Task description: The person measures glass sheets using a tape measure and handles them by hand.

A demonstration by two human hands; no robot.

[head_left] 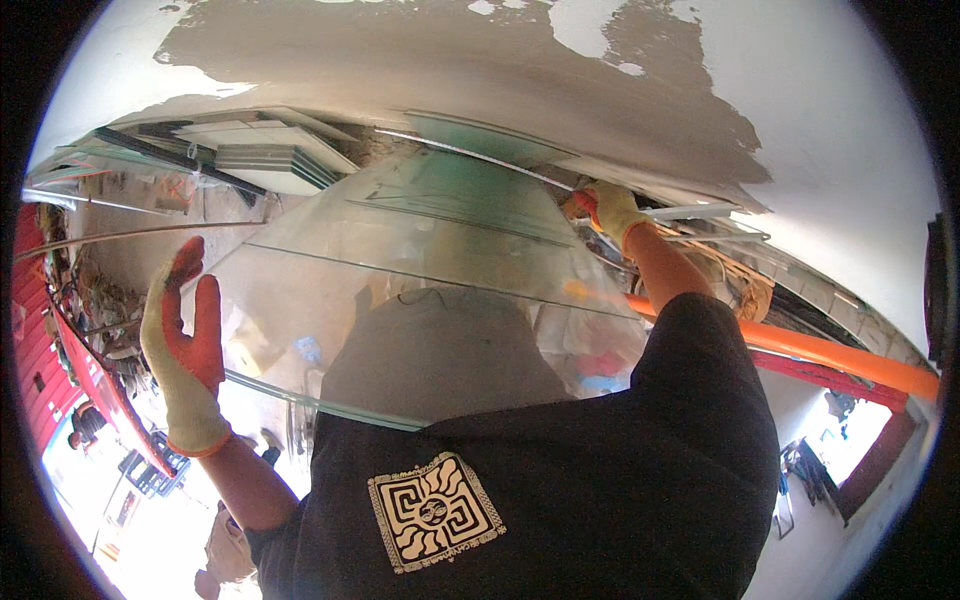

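Observation:
Large clear glass sheets (300,310) stand in front of my body, with a dark shirt reflected or seen through them. My left hand (185,350), in a cream glove with a red-orange palm, is raised beside their left edge. Its fingers point up and the thumb is apart; whether it touches the glass I cannot tell. At the upper right, my gloved right hand (610,212) is closed around the end of a thin white strip (480,158). That strip slants up and left across the upper part of the glass. The fingertips on it are partly hidden.
A stack of pale panels (270,160) sits beyond the glass at upper left. An orange pipe (810,350) runs out to the right, below my right forearm. A wall with patchy plaster (450,60) rises beyond. Red slatted metal (35,330) stands far left.

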